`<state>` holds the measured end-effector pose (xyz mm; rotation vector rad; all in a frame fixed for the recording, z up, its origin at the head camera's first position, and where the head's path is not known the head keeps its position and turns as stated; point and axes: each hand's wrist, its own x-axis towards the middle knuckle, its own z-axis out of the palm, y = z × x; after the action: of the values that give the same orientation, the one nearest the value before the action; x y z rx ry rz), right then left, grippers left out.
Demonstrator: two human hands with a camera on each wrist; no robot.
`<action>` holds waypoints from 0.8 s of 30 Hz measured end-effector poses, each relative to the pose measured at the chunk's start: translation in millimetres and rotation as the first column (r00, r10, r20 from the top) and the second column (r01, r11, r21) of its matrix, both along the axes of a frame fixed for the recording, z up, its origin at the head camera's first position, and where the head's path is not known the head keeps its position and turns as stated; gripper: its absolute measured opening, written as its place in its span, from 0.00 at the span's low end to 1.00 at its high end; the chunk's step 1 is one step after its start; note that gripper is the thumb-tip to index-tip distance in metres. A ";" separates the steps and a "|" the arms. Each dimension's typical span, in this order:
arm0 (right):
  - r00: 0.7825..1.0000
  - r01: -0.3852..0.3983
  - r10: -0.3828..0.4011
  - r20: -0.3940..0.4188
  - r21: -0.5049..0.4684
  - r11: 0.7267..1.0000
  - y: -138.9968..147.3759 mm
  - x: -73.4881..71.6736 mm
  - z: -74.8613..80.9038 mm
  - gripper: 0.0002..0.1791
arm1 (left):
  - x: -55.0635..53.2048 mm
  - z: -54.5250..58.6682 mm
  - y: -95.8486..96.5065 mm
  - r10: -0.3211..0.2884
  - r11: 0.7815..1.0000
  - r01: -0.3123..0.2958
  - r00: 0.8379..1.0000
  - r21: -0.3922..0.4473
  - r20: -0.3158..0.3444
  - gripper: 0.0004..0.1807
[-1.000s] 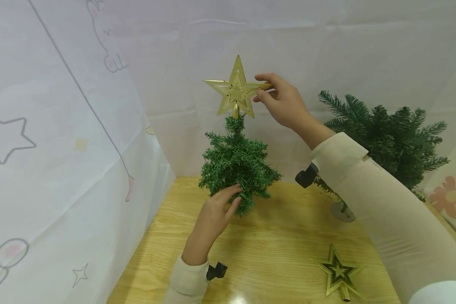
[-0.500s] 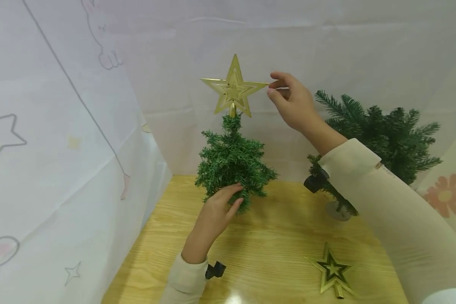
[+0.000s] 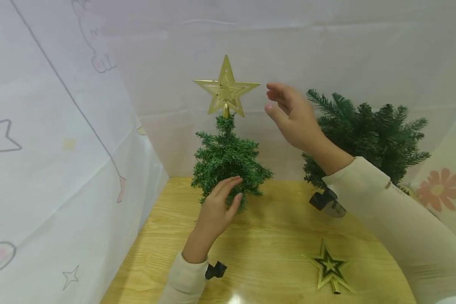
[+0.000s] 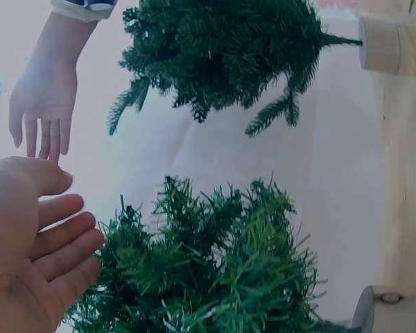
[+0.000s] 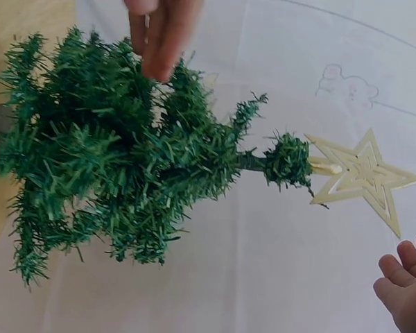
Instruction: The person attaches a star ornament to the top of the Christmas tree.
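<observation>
Though its fingers are loosely bent, the right hand (image 3: 293,120) holds nothing, and the gold star (image 3: 225,93) lies between nine and ten o'clock from it, as the person sees it. One point of the star, at its own three o'clock, ends just beside the fingers with a gap between, so this is plainly the nearer hand. The left hand (image 3: 217,207) has the star straight up at twelve o'clock, well apart; it too is empty, its fingers relaxed by the lower part of the small tree (image 3: 228,158), and I can't tell whether they touch the greenery.

The star stands atop that tree, long axis close to upright, its stem (image 3: 226,110) running down to six o'clock and into the tip. It is flat and shiny, five-pointed, with smaller stars nested inside it.

On the wooden tabletop (image 3: 277,240), a second star (image 3: 328,265) lies between five and six o'clock from the right hand and near four from the left, gold-edged with darker bands, its stem towards six. A fuller tree (image 3: 368,131), partly hidden, stands between three and four o'clock from the right hand.
</observation>
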<state>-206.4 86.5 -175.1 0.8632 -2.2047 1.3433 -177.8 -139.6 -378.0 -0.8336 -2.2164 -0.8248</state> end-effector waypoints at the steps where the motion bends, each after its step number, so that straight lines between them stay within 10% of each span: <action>1: 1.000 -0.005 0.005 -0.015 0.005 1.000 1.8 -0.4 -4.0 0.26 | 0.4 0.8 1.0 -0.011 1.000 0.011 1.000 0.016 0.002 0.23; 7: 0.997 -0.033 0.034 -0.075 0.008 0.999 16.1 -5.5 -33.1 0.27 | 2.6 3.9 10.0 -0.059 0.997 0.057 0.998 0.058 0.025 0.25; 24: 0.988 -0.109 0.109 -0.114 0.004 0.994 38.2 39.7 -77.6 0.28 | 3.7 -5.0 33.7 -0.202 0.975 0.187 0.972 0.122 0.117 0.32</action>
<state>-166.7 124.7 -252.7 1.0464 -2.0950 1.3109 -174.1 -105.9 -383.0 -0.9797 -2.2003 -1.1132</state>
